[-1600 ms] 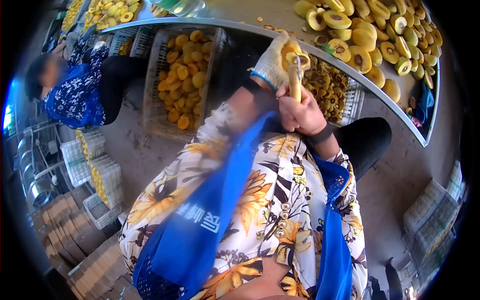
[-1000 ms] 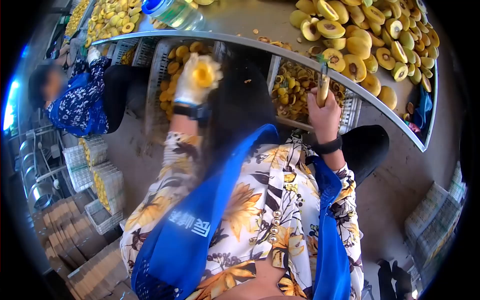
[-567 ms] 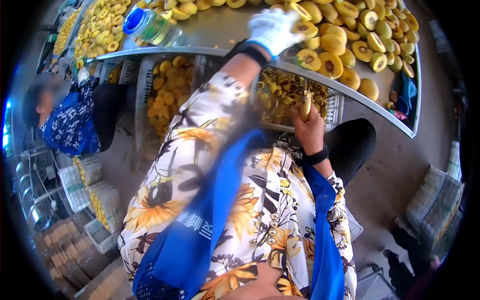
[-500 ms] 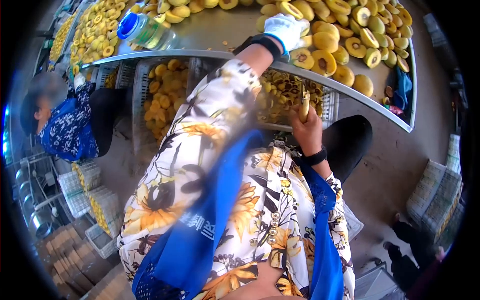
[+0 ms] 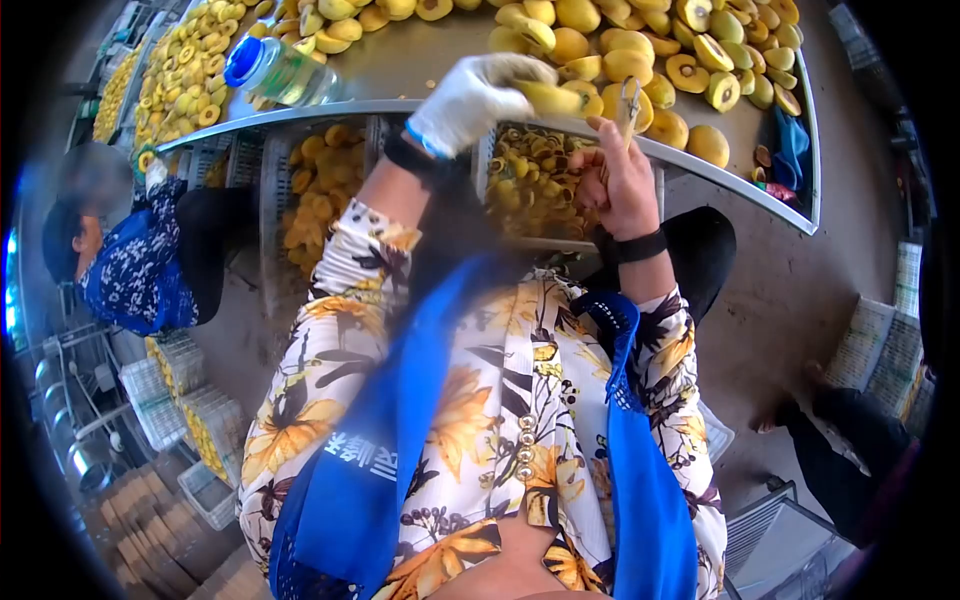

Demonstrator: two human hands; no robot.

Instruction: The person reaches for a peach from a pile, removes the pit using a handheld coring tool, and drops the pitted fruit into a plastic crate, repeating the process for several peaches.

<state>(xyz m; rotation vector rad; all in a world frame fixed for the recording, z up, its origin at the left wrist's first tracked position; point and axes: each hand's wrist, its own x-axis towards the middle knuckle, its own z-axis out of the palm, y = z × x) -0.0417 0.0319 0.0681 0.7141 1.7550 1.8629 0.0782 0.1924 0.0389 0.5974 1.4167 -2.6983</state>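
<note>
In a white glove, my left hand is closed around a yellow peach half above the near edge of the metal table. My bare right hand grips a small pitting knife with a pale handle, its metal tip pointing up beside the peach half. Below both hands is a crate of peach scraps and dark pit pieces. Many peach halves, several with brown centres, are heaped on the table beyond my right hand.
A blue-capped bottle lies on the table's left. Left of the scrap crate, another crate holds peaches. A co-worker sits at far left. Blue cloth lies in the table's right corner. Stacked crates stand at right.
My left hand has come back from the heap toward me with a peach half. My right hand has risen with the pitting knife, bringing the two close together.
</note>
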